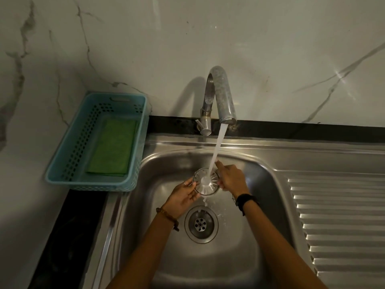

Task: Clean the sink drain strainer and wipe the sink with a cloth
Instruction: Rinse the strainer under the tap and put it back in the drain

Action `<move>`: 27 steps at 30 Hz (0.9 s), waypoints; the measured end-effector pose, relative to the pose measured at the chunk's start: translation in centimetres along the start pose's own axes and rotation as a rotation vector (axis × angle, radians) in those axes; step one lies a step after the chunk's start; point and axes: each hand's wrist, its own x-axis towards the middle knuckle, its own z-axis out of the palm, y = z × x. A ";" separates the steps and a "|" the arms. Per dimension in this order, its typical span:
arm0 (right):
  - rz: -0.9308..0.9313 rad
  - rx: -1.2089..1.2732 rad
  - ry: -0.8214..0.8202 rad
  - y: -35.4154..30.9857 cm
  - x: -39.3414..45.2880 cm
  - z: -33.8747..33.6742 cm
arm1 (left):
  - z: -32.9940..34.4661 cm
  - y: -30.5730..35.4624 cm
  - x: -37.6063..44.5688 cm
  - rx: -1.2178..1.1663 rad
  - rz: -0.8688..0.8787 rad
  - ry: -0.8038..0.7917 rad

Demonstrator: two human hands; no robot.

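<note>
Round slotted metal drain strainer point(206, 182) held mid-frame under the tap stream point(216, 151), above the open drain point(201, 224). Left hand point(183, 198) and right hand point(231, 177) each pinch its rim. Risk: wet rim slips, strainer drops into steel sink point(245, 236). Green cloth point(113, 147) unused, left.

sink point(239, 257): brushed stainless steel, smooth, soft sheen | drainboard point(341, 226) right of sink: same steel, ribbed, glinting | strainer point(206, 184): shiny slotted metal, wet | tap point(223, 94): polished metal, spotted dull | basket point(95, 142) left of sink: pale blue perforated plastic, matt | cloth point(112, 147) inside basket: green, matt weave | wall point(145, 38) behind sink: glossy veined marble
</note>
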 end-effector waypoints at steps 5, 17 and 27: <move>-0.037 0.205 0.026 0.4 -1.2 1.0 | -1.3 -0.4 -0.6 -0.002 0.090 -0.110; -0.114 0.474 -0.015 3.2 -2.8 0.9 | -0.7 -1.2 -2.6 0.051 0.307 -0.004; -0.014 0.523 -0.038 3.2 -2.7 1.5 | -0.4 -0.1 -4.1 0.167 0.209 0.121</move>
